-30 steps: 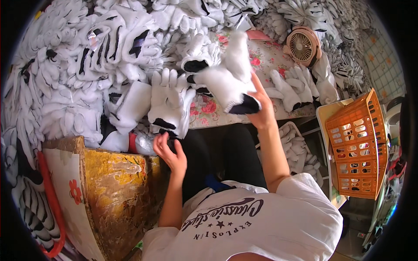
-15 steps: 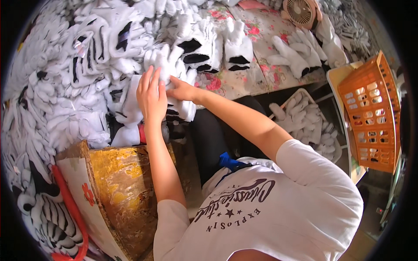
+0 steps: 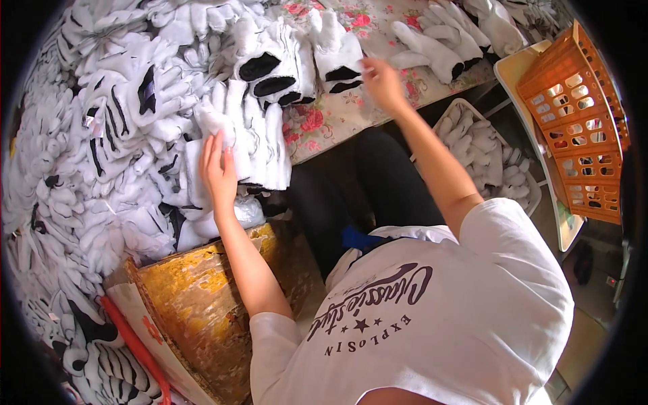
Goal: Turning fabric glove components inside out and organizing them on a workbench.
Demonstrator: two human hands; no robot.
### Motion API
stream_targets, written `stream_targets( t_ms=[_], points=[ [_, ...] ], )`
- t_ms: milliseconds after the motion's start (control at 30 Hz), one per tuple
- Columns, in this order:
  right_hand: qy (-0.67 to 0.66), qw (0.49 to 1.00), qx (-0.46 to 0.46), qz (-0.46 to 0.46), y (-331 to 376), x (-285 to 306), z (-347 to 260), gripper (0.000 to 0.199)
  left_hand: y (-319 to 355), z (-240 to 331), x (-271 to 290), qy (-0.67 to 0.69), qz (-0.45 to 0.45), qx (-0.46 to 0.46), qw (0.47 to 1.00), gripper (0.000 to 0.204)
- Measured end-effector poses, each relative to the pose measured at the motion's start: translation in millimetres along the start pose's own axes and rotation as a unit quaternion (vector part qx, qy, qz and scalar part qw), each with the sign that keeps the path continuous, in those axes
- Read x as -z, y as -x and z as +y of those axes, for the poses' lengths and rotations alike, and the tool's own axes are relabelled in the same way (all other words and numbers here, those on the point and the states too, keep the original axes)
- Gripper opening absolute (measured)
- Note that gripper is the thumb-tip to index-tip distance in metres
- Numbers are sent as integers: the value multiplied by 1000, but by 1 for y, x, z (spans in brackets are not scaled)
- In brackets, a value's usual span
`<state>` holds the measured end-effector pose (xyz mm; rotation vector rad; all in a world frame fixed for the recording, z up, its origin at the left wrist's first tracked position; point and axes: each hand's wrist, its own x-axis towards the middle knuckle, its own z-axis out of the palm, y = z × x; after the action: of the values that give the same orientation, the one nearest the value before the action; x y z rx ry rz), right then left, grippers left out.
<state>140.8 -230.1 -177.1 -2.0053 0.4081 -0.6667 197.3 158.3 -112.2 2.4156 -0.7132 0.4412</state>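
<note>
One worn yellow wooden panel (image 3: 202,290) stands nearest at the left; whether it belongs to a box cannot be told. Just beyond it, the left hand (image 3: 219,172) lies on the stack of white gloves (image 3: 260,145), its fingers stretched out close together, the thumb slightly apart, nothing visibly pinched. At the near right, lower than the table (image 3: 351,135), a pale tub (image 3: 460,102) is heaped with whitish gloves or glove pieces; farther right, an orange basket (image 3: 597,177) stands on a pale board (image 3: 507,67), white bits showing through its holes, though what they are is unclear. Over the table, the right hand (image 3: 383,81) is blurred, its fingers partly bent right beside the dark-mouthed cuffs of a glove pair (image 3: 337,54); whether it touches or grips them cannot be told. The step in hand seems to be laying gloves into stacks, cuffs facing near. Bringing that pair to the left stack would call for a firm pinch at the cuffs while the left hand steadies the gloves there. Across the left and far left spreads a large loose glove heap (image 3: 67,121).
</note>
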Motion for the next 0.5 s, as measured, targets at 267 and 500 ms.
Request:
stream_targets(
  t_ms=[267,500],
  points=[
    [455,881,-77,101,-54,115,104,62,100,25,-24,83,300,145,939,26],
    [490,869,-75,18,-63,117,133,73,118,11,-50,629,233,597,441,35]
  ],
)
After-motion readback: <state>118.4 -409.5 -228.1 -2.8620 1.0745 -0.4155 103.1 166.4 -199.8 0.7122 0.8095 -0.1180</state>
